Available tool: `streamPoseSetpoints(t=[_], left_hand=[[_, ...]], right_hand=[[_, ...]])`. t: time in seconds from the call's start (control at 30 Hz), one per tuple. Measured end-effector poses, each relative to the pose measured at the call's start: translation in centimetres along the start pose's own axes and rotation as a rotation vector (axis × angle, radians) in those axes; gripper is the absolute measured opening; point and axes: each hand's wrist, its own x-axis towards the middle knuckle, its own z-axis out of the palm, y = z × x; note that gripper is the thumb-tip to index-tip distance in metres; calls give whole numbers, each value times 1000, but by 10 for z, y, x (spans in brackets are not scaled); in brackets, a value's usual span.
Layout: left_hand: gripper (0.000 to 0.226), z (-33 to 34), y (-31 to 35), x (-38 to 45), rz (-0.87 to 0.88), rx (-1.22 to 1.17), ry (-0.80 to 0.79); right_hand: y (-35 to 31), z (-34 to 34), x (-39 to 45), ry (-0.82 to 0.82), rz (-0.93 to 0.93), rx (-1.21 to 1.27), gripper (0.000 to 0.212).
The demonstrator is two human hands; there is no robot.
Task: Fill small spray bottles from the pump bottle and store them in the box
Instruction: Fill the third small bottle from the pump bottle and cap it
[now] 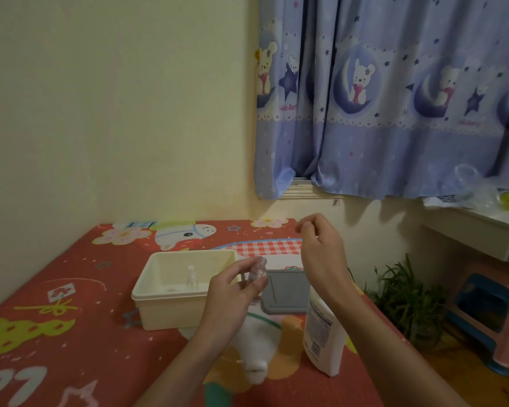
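My left hand (232,292) grips a small clear spray bottle (257,273) upright above the bed, its neck open at the top. My right hand (320,251) is raised just right of and above it, fingers curled toward the thumb; whether they pinch anything I cannot tell. A white pump bottle (323,336) stands under my right forearm, its pump head hidden by the arm. A cream plastic box (171,295) sits open to the left, with another small clear spray bottle (191,279) standing inside it.
A grey lid (285,292) lies on the red patterned bed cover (71,304) behind the pump bottle. To the right, past the bed edge, are a green plant (403,298), a pink and blue stool (488,312) and a white table (476,230). Blue curtains hang behind.
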Motion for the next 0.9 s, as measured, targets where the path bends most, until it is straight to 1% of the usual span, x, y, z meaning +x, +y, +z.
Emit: streamPoseSetpoints(t=[0.1,0.17,0.3,0.37,0.4,0.53,0.6,0.67,0.7,0.77,0.83,0.9], left_hand=[[32,-11,0,-1,-7,7,40],[31,-21,-1,-1,-17,7,69],[30,-36,-5,-6,-25,-24,96],[31,-42,-6,-9,-26,-23,101],[32,-44,-7,-10,-25,-18,103],[35,-53,-9,-13,-34,-42,100],[35,-58,-9,-16,-35,-55,99],[35,-61,-11,-18,-38,-58,94],[35,-63,-12,-18,-40,-57,94],[35,-66,-13,-20,-46,-62,100],[35,-69,-15,-22,-52,-76,108],[35,-71,-16,-23,-58,-91,115]], right_hand=[[-9,10,-8,-65,-11,36,23],[-7,22,-15,-176,18,3,18],[19,45,-32,-441,109,-239,5],[37,54,-40,-558,107,-340,5],[45,57,-45,-621,111,-403,9],[69,62,-62,-852,155,-624,39],[76,63,-69,-951,131,-700,46],[79,65,-76,-1000,123,-729,42],[82,67,-78,-1006,116,-723,33],[85,69,-81,-1001,94,-740,7],[86,71,-82,-977,91,-751,17],[87,72,-83,-970,86,-750,16]])
